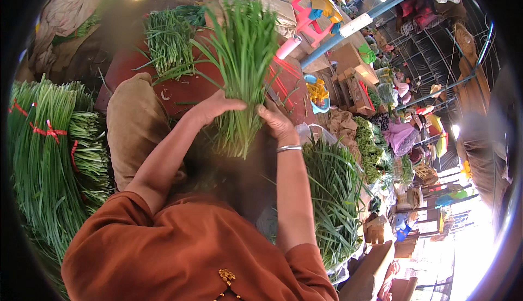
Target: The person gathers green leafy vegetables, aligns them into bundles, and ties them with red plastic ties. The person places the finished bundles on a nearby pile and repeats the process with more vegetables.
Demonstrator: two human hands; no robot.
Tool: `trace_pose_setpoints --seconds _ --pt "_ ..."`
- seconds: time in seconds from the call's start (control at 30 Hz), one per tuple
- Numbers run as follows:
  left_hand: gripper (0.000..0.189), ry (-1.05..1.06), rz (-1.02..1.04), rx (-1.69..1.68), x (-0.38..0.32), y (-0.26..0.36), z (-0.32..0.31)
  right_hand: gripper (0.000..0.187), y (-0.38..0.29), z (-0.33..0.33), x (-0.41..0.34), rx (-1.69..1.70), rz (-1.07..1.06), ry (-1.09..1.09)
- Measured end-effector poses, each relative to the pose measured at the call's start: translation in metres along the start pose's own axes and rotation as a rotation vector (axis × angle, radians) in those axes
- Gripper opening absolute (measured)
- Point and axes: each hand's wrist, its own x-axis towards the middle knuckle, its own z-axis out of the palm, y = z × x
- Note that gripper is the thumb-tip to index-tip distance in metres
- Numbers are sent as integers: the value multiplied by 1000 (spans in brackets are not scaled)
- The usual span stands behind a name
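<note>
A bunch of long green leaves, likely garlic chives [245, 55], stands upright between my two hands above a red low table [196, 104]. My left hand [215, 106] wraps its left side near the pale stem ends, thumb across the front. From the right, my right hand [276, 120] grips the same bunch, thumb against the stems. A thin grey edge shows beside the right fingers; I cannot tell what it is. The far fingers of both hands are hidden behind the leaves. A loose pile of the same greens [169, 43] lies on the table's far left.
Large bundles with red ties [49, 131] stand at left. An open plastic bag of greens [333, 186] sits by my right arm. Red strips [286, 72] and a pink roll [289, 47] lie on the table. A blue post [322, 50] and basin [325, 106] stand beyond.
</note>
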Motion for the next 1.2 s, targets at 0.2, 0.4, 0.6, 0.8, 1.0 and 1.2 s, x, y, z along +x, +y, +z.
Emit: trace_pose_setpoints --seconds 0.2,0.4,0.6,0.8,1.0,1.2 --pt "120 -68 -37 677 24 -13 -13 74 15 9 46 286 -191 49" --pt "125 -128 -163 972 51 17 -22 60 -7 24 73 184 -350 223" --pt "90 -152 260 588 66 40 -51 71 6 16 107 -104 -498 339" --pt "61 17 322 737 90 10 -53 68 73 33 157 -103 -571 273" --pt "31 359 385 320 116 0 -45 95 43 11 139 -805 -249 184" --pt "35 296 308 370 124 7 -45 107 -16 -17 109 -344 -195 171"
